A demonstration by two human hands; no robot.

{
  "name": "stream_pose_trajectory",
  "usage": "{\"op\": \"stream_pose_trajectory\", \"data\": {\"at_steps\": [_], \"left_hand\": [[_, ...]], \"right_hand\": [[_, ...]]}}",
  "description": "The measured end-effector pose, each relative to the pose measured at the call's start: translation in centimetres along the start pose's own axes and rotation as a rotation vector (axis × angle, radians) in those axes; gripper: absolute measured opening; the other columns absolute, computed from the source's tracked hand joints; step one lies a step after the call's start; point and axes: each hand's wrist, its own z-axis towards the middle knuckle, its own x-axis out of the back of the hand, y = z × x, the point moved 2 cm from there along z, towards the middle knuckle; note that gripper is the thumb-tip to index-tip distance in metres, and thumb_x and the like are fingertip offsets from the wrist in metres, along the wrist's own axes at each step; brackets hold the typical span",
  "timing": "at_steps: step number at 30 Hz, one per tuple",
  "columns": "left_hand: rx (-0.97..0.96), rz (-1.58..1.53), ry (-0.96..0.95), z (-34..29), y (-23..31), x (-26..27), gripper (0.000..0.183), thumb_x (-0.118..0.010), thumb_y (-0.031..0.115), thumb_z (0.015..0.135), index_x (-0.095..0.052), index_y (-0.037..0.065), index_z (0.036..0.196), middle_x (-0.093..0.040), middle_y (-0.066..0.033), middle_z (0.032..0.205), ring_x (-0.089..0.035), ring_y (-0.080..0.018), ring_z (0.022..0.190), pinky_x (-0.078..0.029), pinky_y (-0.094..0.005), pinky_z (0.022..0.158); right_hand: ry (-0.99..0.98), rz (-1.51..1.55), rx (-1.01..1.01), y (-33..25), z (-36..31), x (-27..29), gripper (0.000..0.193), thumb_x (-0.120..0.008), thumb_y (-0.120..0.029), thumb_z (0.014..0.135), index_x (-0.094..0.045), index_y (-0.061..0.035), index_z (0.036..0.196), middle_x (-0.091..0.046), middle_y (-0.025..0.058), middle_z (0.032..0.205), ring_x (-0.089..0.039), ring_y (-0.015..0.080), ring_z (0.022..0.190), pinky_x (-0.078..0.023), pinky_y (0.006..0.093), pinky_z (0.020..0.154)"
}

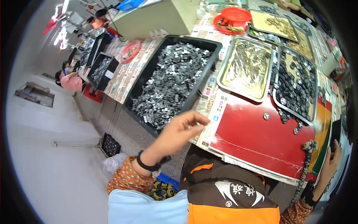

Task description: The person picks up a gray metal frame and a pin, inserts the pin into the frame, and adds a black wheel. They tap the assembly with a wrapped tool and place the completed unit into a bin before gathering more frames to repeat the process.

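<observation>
My left hand (182, 128) hovers by the near corner of a large black bin (213, 44). Its fingers are bent, the thumb stands apart from them, and nothing shows between them. Small shiny black and silver parts (175, 78) heap up in the bin. At the far right my right hand (329, 164) is raised with fingers stretched upward, close to a black upright part (336, 130); whether it touches that part I cannot tell. Between my hands, nearer the right one, stands a handle wrapped in braided cord (308, 158). A red board (253, 134) covers the table in front of me.
Small black wheels fill a metal tray (314, 108), and several lie loose on the board. Beside it a metal tray (223, 76) holds thin shiny pieces. Behind are a red basin (236, 14) and a tray of tan pieces (279, 26). Other people sit far left.
</observation>
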Motion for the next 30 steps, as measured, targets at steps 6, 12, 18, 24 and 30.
{"op": "stream_pose_trajectory", "data": {"at_steps": [6, 12, 18, 24, 30], "left_hand": [[-0.046, 0.850, 0.382, 1.6, 0.2, 12.3, 0.043, -0.076, 0.020, 0.095, -0.067, 0.008, 0.135, -0.072, -0.0097, 0.123, -0.065, -0.0198, 0.111, -0.052, -0.0357, 0.098], [0.061, 1.100, 0.182, 4.4, -4.6, 15.2, 0.082, -0.085, 0.044, 0.087, -0.047, 0.029, 0.158, -0.043, -0.0247, 0.163, -0.045, -0.0472, 0.147, -0.042, -0.0468, 0.119], [0.182, 1.049, 0.037, 8.2, -6.7, 15.4, 0.110, -0.093, 0.049, 0.077, -0.030, 0.034, 0.166, -0.019, -0.0410, 0.167, -0.014, -0.0564, 0.158, -0.016, -0.0595, 0.129], [0.115, 1.020, 0.021, 9.2, -7.7, 17.2, 0.100, -0.096, 0.046, 0.070, -0.042, 0.027, 0.151, -0.036, -0.0314, 0.152, -0.040, -0.0612, 0.138, -0.039, -0.0610, 0.117], [-0.011, 0.940, 0.116, 7.4, -7.2, 17.0, 0.080, -0.091, 0.037, 0.077, -0.047, 0.022, 0.143, -0.045, -0.0248, 0.134, -0.053, -0.0515, 0.125, -0.046, -0.0529, 0.109]], "right_hand": [[-0.095, 0.242, 0.189, -11.1, 1.3, -2.2, 0.040, -0.060, -0.009, 0.106, -0.058, -0.0029, 0.145, -0.057, 0.0088, 0.129, -0.055, 0.0178, 0.095, -0.048, 0.0297, 0.086], [-0.223, 0.271, 0.135, -16.2, 0.5, -3.0, 0.037, -0.062, -0.006, 0.103, -0.060, -0.0014, 0.140, -0.057, 0.0144, 0.132, -0.061, 0.0244, 0.113, -0.051, 0.0318, 0.088], [-0.359, 0.319, 0.104, -18.9, 0.0, -3.5, 0.038, -0.067, 0.002, 0.094, -0.064, -0.0021, 0.131, -0.058, 0.0173, 0.127, -0.060, 0.0358, 0.117, -0.047, 0.0410, 0.100], [-0.313, 0.361, 0.353, -24.0, -0.6, -4.3, 0.038, -0.071, 0.003, 0.089, -0.064, -0.0009, 0.126, -0.058, 0.0188, 0.119, -0.060, 0.0385, 0.110, -0.049, 0.0421, 0.097], [-0.548, 0.488, 0.610, -32.6, -2.1, -5.2, 0.041, -0.077, -0.011, 0.089, -0.064, -0.0071, 0.127, -0.062, 0.0184, 0.109, -0.063, 0.0388, 0.102, -0.053, 0.0472, 0.085]]}}
